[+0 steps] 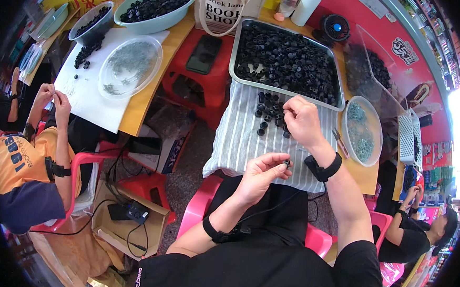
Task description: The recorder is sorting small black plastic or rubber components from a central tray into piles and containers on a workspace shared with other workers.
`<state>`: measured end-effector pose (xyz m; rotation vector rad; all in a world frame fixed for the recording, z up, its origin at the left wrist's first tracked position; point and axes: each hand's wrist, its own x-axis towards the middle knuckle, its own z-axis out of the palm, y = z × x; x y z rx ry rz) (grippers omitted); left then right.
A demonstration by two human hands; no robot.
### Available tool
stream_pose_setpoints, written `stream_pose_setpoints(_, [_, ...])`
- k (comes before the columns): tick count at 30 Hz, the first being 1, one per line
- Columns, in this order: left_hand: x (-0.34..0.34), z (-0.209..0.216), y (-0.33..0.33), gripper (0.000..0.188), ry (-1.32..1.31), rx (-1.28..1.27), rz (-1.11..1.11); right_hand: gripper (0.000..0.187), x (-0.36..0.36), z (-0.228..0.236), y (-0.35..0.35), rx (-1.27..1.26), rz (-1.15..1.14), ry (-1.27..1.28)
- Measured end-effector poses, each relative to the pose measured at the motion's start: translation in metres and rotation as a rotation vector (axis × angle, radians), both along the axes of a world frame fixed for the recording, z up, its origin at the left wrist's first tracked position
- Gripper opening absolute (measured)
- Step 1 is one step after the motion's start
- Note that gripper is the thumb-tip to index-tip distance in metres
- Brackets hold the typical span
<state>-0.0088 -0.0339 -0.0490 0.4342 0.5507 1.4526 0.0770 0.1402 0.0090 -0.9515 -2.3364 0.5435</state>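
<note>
My left hand (262, 176) is held over the edge of the striped cloth (236, 128), pinching a small dark cap-like part (286, 163) between thumb and fingertips. Farther forward, my right hand (304, 121) has its fingers drawn together beside a loose group of small black caps (265, 110) on the cloth. What lies between those right fingertips, if anything, is too small to make out. Beyond the group, a metal tray (287, 90) is heaped with many of the same black parts.
To the right are tweezers (340, 142) and a clear oval tub (375, 152) of small greenish pieces. A small fan (335, 27), a canvas bag (222, 17) and a phone (204, 53) lie farther off. At left, a co-worker (34, 158) sits near a green basin (137, 26).
</note>
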Motion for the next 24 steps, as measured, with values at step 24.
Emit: stream_pose_setpoints(24, [0.0,0.001,-0.001,0.029,-0.004,0.001,0.005,0.008,0.01,0.005,-0.002,-0.04,-0.002,0.069])
